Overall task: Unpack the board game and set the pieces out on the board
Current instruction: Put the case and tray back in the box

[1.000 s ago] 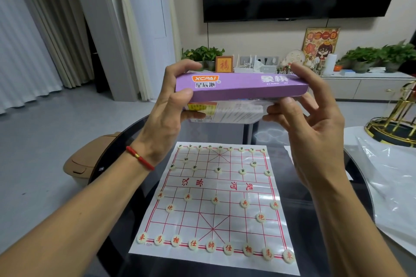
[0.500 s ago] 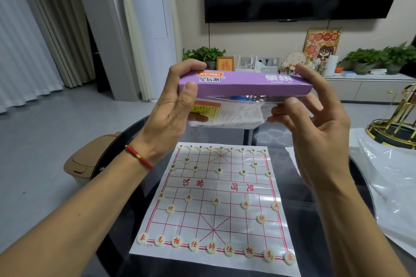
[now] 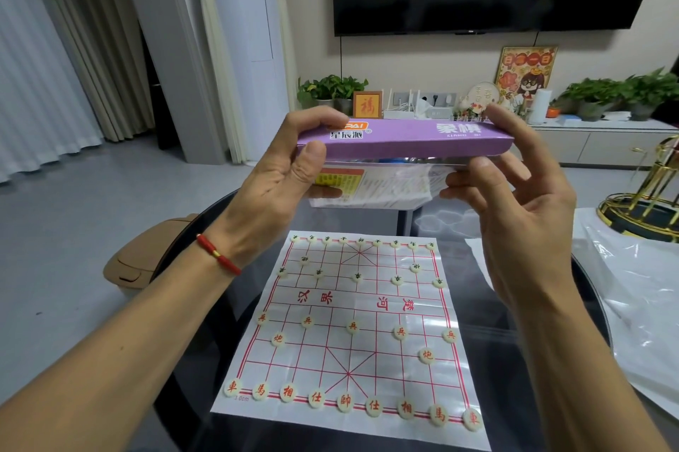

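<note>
Now the purple box (image 3: 404, 139) is held in the air, at 12 o'clock from the board (image 3: 352, 326) on the glass table (image 3: 551, 378). Its long axis runs from 9 to 3 o'clock. The left hand (image 3: 279, 187) grips the 9 o'clock end, thumb on the near side. The right hand (image 3: 514, 187) pinches the 3 o'clock end with its other fingers spread. Both hands are equally near. Below the box hangs a plastic-wrapped leaflet (image 3: 382, 187). The pieces (image 3: 345, 401) already stand on the board, so the setting out seems finished.
</note>
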A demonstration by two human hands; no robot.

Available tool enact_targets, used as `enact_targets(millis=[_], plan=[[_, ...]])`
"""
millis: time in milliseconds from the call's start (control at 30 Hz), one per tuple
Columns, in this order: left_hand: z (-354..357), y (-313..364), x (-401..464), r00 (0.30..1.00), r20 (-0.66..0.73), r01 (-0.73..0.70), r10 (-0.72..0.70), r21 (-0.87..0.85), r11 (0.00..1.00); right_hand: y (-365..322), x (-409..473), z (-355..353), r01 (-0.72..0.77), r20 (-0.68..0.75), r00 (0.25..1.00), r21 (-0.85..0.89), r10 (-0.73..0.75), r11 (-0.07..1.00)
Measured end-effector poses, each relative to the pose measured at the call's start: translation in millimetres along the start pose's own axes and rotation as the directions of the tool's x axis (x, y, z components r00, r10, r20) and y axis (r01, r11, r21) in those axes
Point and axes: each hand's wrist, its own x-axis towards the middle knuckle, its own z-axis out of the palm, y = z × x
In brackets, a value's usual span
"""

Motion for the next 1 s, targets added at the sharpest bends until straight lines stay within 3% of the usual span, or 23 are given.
enact_targets(millis=[433, 733, 1000], plan=[[-9.2, 1.4, 0.4, 0.999, 0.038, -0.028, 0.028, 0.005, 1.000, -3.4, -0.5, 0.3, -0.023, 0.037, 0.999, 0.118, 0.018, 0.993], [-6.2, 6.1, -0.6, 0.999, 0.035, -0.031, 0.031, 0.004, 1.000, -0.9, -1.2, 5.7, 0.033, -0.072, 0.997, -0.039, -0.036, 0.999], [-1.7, 8.4, -0.4, 0.999, -0.036, -0.017, 0.017, -0.011, 1.000, -1.9, -0.4, 1.6, -0.002, -0.051, 0.999, 0.019, 0.003, 1.000]])
